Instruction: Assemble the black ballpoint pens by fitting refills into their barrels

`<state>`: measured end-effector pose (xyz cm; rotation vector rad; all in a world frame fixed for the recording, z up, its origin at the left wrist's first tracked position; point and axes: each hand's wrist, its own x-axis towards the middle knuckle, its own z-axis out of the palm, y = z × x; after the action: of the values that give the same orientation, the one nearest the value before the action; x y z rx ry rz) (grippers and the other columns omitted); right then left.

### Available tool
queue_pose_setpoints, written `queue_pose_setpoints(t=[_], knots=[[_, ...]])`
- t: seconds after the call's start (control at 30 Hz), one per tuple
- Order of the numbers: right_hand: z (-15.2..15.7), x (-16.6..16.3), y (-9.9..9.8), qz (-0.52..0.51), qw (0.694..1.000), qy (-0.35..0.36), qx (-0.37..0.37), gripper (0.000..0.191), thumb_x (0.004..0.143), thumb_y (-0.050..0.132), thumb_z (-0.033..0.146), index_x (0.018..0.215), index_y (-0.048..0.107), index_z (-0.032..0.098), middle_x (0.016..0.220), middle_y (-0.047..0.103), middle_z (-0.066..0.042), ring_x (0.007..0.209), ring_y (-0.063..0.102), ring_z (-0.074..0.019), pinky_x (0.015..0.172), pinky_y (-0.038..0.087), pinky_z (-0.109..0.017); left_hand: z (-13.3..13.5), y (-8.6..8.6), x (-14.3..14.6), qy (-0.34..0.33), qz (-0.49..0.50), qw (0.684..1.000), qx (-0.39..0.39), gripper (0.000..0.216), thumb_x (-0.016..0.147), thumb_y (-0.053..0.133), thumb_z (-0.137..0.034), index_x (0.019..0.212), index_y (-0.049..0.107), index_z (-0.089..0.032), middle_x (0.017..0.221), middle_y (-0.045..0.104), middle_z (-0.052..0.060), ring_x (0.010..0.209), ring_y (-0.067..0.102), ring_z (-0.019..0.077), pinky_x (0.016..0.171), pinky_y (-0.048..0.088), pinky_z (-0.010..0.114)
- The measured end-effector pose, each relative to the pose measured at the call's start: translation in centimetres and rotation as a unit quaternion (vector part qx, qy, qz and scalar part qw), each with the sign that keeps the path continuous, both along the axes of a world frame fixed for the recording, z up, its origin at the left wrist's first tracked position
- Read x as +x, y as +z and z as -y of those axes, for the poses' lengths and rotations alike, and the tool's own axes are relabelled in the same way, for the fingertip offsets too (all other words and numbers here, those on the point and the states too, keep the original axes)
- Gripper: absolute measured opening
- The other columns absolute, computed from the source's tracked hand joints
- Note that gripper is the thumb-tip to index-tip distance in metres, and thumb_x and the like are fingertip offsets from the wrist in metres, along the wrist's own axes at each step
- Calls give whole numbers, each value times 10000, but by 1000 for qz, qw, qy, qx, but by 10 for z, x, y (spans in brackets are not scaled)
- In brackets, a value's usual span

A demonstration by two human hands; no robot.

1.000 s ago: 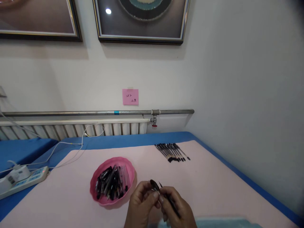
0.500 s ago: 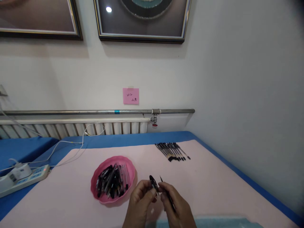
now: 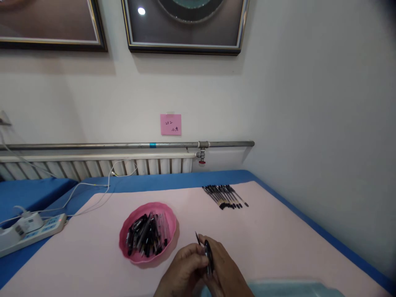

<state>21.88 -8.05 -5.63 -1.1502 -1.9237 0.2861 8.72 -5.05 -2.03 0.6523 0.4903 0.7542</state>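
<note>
A pink bowl (image 3: 123, 232) holds a pile of pens and clear parts (image 3: 150, 237), the share apparently left; right of it, the left hand (image 3: 185, 264) pinches a black cap (image 3: 208, 252), while the right hand (image 3: 227, 266) appears closed on a pen (image 3: 198, 239), point bare, seemingly unfinished. Farther right of the bowl, a slanted row of pens (image 3: 223, 196) seems done.

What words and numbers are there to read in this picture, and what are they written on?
"252": handwritten on the pink note stuck to the wall.
Under the number: more handwriting on that note, too small for me to read surely.
Pens in the row and pens in the bowl: any print is too small to read.
Power strip: no words can be made out.
</note>
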Motion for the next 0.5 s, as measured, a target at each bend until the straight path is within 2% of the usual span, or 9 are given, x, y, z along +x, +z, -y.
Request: queue_pose_setpoints(t=[0.13, 0.23, 0.3, 0.37, 0.5], knots=[[5, -3, 13, -61, 994, 1, -90, 513, 801, 497, 187, 1303, 404, 235, 1250, 548, -126, 1116, 536, -259, 942, 447, -402, 0, 4, -1, 27, -48, 998, 2, 156, 523, 689, -201, 623, 596, -126, 558, 603, 18, 542, 541, 128, 569, 361, 244], [7, 0, 26, -120, 985, -13, -126, 478, 768, 479, 150, 1237, 493, 243, 1201, 577, -99, 1047, 565, -244, 893, 464, -376, -3, 4, -5, 76, -117, 988, 67, 89, 580, 624, -199, 633, 584, -140, 592, 588, 1, 596, 524, 129, 609, 372, 251], [8, 3, 35, -164, 972, -44, -161, 361, 807, 459, 197, 1148, 570, 237, 1077, 621, -83, 950, 595, -228, 814, 483, -344, -4, 3, -7, 97, -190, 968, 132, 43, 611, 576, -187, 637, 577, -152, 589, 557, -20, 611, 501, 125, 599, 364, 241], [8, 4, 42, -190, 960, -70, -195, 274, 836, 472, 288, 1054, 626, 227, 935, 642, -63, 841, 611, -211, 743, 486, -316, -3, 3, -7, 88, -260, 944, 184, 48, 634, 544, -188, 660, 577, -165, 585, 536, -32, 605, 488, 127, 567, 351, 234], [7, 2, 46, -172, 960, -75, -206, 188, 781, 554, 354, 832, 670, 215, 772, 641, -26, 705, 598, -188, 646, 473, -281, 2, 4, -4, 75, -360, 892, 262, 62, 655, 526, -207, 669, 576, -173, 611, 544, -22, 614, 487, 137, 562, 349, 241]])
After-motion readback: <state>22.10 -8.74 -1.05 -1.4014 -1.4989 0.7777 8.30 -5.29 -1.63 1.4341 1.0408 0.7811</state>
